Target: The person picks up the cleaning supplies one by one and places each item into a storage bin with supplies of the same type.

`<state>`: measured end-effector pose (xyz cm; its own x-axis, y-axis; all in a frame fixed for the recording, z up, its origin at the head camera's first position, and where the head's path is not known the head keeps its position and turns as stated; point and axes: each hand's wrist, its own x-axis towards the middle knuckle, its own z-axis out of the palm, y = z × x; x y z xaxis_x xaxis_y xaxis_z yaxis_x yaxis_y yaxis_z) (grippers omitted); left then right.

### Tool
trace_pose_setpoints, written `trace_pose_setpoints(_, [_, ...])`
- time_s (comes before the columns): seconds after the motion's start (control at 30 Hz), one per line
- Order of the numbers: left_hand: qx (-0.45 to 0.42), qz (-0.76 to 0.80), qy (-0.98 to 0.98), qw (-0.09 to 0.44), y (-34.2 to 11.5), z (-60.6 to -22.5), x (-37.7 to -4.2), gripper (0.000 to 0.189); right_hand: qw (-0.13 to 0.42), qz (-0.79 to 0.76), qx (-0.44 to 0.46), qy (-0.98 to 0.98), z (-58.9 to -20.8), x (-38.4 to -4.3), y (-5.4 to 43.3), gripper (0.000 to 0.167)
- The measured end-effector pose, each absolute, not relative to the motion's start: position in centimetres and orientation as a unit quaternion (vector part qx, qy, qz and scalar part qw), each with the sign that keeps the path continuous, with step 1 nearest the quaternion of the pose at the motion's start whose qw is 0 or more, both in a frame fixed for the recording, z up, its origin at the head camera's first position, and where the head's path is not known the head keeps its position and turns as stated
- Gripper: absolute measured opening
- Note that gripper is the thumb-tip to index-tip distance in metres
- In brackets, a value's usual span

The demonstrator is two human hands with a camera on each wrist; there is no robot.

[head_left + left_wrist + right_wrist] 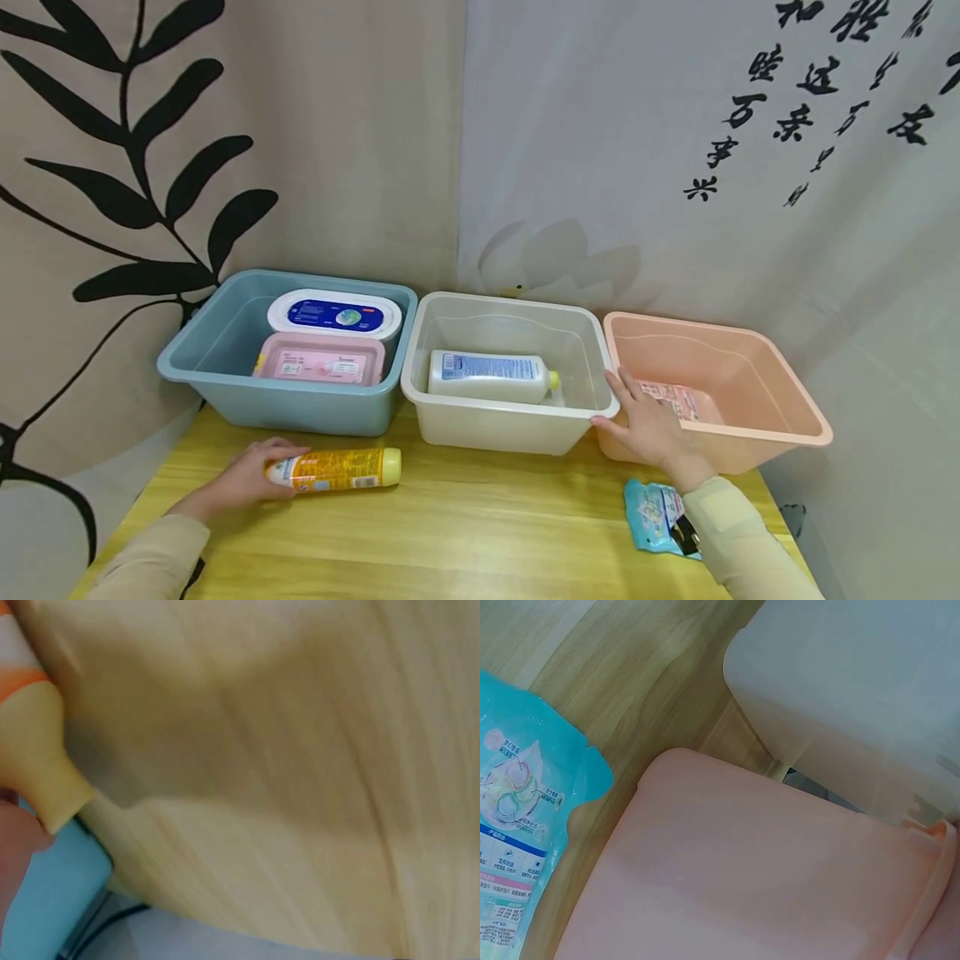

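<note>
Near the table's left side my left hand (266,475) grips the base end of an orange-yellow bottle (345,470), which lies on its side with its pale yellow cap pointing right. The left wrist view shows the bottle's yellow tapered end (37,750) with part of my hand beside it. My right hand (647,423) rests at the adjoining rims of the white bin (487,425) and the peach bin (720,333), its fingers extended. A white bottle (487,377) with a yellow cap lies in the white bin. A pink printed packet (671,400) is partly visible inside the peach bin.
A blue bin (292,408) at the left holds a white-lidded box (333,314) and a pink box (322,358). Below my right hand a turquoise pouch (647,517) lies on the wooden table (480,533), partly covered by my sleeve. Curtains hang behind the bins.
</note>
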<state>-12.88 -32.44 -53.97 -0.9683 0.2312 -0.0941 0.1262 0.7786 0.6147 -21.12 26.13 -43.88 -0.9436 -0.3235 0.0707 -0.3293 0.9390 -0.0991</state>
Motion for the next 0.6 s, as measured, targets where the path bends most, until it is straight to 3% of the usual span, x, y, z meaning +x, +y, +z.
trace_pose_setpoints(0.3, [0.152, 0.352, 0.918, 0.100, -31.49, -53.93, -12.52, 0.071, 0.026, 0.058, 0.164, -0.984, -43.87, -21.11, 26.24, 0.081])
trace_pose_setpoints(0.6, [0.168, 0.282, 0.939, 0.102, -32.19, -53.85, -12.27, 0.078, 0.024, 0.066, 0.157, -0.985, -43.73, -20.99, 26.19, 0.081])
